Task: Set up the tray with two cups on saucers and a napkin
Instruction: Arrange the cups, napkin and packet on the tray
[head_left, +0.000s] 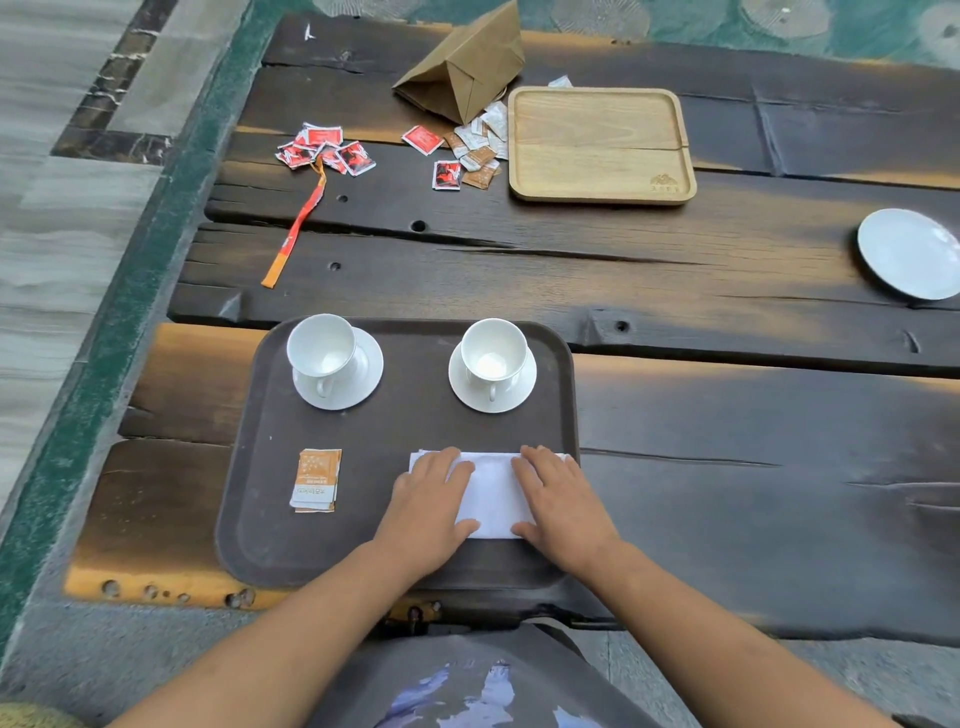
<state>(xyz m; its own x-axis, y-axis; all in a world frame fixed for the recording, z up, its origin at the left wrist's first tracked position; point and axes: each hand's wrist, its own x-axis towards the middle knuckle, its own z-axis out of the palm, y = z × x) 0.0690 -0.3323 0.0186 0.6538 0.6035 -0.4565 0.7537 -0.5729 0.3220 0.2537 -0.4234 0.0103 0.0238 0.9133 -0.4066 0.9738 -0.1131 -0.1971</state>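
Observation:
A dark brown tray (395, 431) lies on the wooden table in front of me. At its far left a white cup (321, 345) stands on a saucer (363, 382). At its far right a second white cup (493, 349) stands on its own saucer (519, 392). A folded white napkin (493, 493) lies at the tray's near right. My left hand (428, 506) rests flat on the napkin's left side and my right hand (563, 501) lies flat on its right side, fingers together. Orange sachets (316, 480) lie at the tray's near left.
A light wooden tray (600, 145) sits at the far side, with a brown paper bag (465, 62) and scattered red, white and brown sachets (327, 150) to its left. An orange strap (296, 228) lies further left. A spare white saucer (909, 252) sits at the right edge.

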